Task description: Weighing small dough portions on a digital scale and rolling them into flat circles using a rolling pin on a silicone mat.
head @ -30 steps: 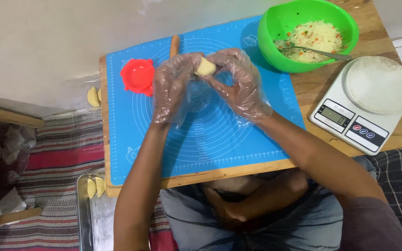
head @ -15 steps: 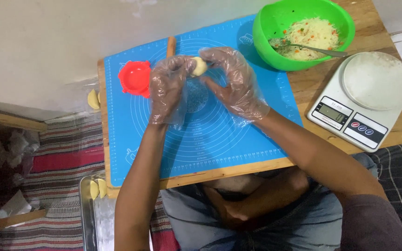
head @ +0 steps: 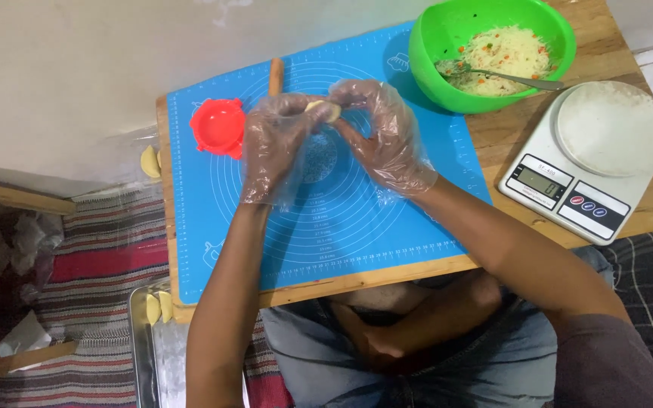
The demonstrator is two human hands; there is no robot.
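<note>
**Both gloved hands pinch a small dough piece over the blue mat**

In the upper middle of the frame, the left hand [head: 277, 147] and the right hand [head: 387, 136], both in loose clear plastic gloves, meet with their fingertips closed on a small pale dough piece [head: 324, 110]. It is held off the blue silicone mat [head: 326, 227], between the two hands, mostly hidden by the fingers.

Just left of the left hand sits a red round mould [head: 219, 127] on the mat. A wooden rolling pin [head: 275, 75] pokes out above the hands. At the upper right stands a green bowl [head: 432, 45] of shredded filling with a spoon [head: 508, 75] in it, and below it a white kitchen scale [head: 587, 162] on the wooden table [head: 644, 219].

The risks, as I judge them: the slack glove film could get caught in the dough's fold, and too hard a pinch could tear the dough. A slip would drop it onto the mat.
</note>
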